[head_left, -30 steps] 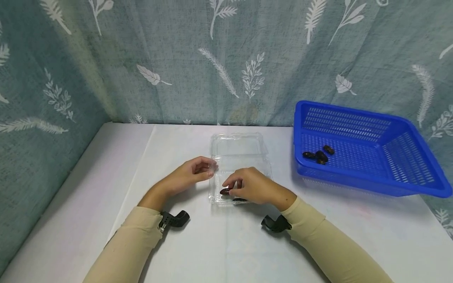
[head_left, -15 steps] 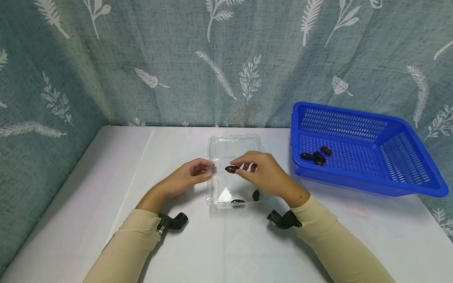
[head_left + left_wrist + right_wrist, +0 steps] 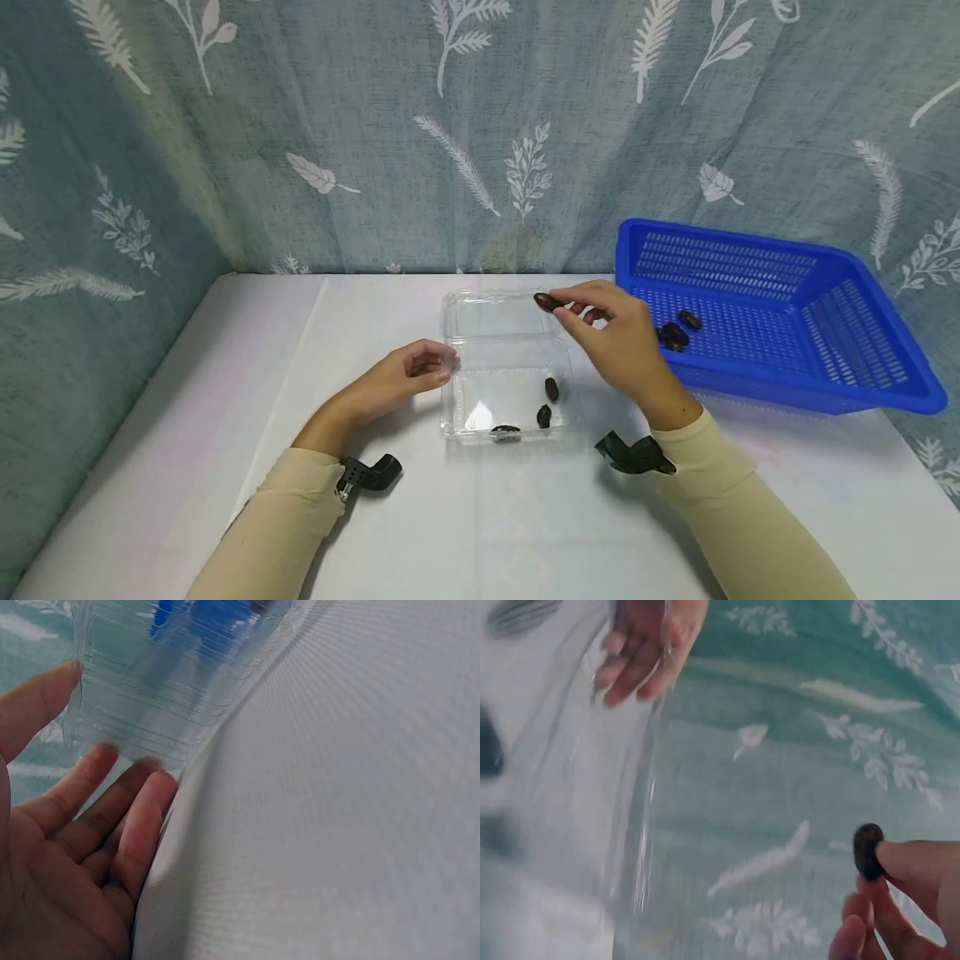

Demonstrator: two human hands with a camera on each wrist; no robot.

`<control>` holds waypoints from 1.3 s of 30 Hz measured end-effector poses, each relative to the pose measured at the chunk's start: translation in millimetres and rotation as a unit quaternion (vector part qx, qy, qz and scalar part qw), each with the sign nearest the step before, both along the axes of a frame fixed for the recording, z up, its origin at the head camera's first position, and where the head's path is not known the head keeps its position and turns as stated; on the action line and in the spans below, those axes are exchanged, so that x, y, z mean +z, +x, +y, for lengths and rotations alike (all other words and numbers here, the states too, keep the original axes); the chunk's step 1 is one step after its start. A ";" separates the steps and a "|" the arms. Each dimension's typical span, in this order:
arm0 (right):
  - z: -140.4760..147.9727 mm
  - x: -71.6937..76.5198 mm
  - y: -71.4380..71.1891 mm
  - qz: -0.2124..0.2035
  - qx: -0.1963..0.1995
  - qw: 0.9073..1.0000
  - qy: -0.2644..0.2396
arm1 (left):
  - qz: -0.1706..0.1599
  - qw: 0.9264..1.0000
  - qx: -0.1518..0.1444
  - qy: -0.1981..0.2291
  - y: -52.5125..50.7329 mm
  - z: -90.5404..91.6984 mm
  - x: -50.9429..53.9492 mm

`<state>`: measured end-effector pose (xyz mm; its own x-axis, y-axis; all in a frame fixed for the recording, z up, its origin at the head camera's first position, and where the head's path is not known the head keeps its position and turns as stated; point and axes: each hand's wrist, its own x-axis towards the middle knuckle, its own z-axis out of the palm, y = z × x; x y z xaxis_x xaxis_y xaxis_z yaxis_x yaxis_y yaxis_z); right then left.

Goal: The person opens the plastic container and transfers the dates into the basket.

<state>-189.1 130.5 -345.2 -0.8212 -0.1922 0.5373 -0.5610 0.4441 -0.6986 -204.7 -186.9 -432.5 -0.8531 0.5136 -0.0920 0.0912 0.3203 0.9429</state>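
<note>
My right hand (image 3: 618,333) pinches a dark brown date (image 3: 548,302) between thumb and fingers, above the right edge of a clear plastic clamshell container (image 3: 487,392). In the right wrist view the same date (image 3: 868,851) is at the fingertips. The container stands with its lid up at the back. Inside lie a date (image 3: 506,432) at the front edge and two more dates (image 3: 552,389) on the right side. My left hand (image 3: 401,371) rests at the container's left side; the left wrist view shows its loosely spread fingers (image 3: 139,832) touching the clear plastic.
A blue perforated basket (image 3: 750,379) stands at the right with several dates (image 3: 675,333) at its near left, partly behind my right hand. White cloth (image 3: 495,525) covers the table. A patterned green curtain (image 3: 375,225) hangs behind and at the left.
My right hand has lifted a date from the container and moved it up and to the right. A date at the container's right side has come into view. The left hand stays put.
</note>
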 end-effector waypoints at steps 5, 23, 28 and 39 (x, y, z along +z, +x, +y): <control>34.5 5.8 -0.9 -0.019 -0.049 0.998 -0.025 | 0.003 1.000 0.001 0.003 -1.5 2.4 0.3; 125.8 -1.6 -36.6 -0.156 -0.119 0.965 0.176 | 0.001 1.000 0.019 -0.003 1.1 -12.6 -7.6; 129.4 -5.1 -51.3 -0.217 -0.093 0.943 0.234 | 0.003 1.000 0.016 -0.001 -0.9 -10.3 -7.6; 131.0 -14.6 -61.4 -0.247 -0.079 0.917 0.303 | 0.002 1.000 0.000 0.001 -0.1 -0.1 -3.5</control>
<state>-250.5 261.5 -359.8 -0.9788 -0.1906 -0.0746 -0.1377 0.8829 -0.4489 -204.8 -187.0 -436.0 -0.8535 0.5136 -0.0880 0.0948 0.3190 0.9430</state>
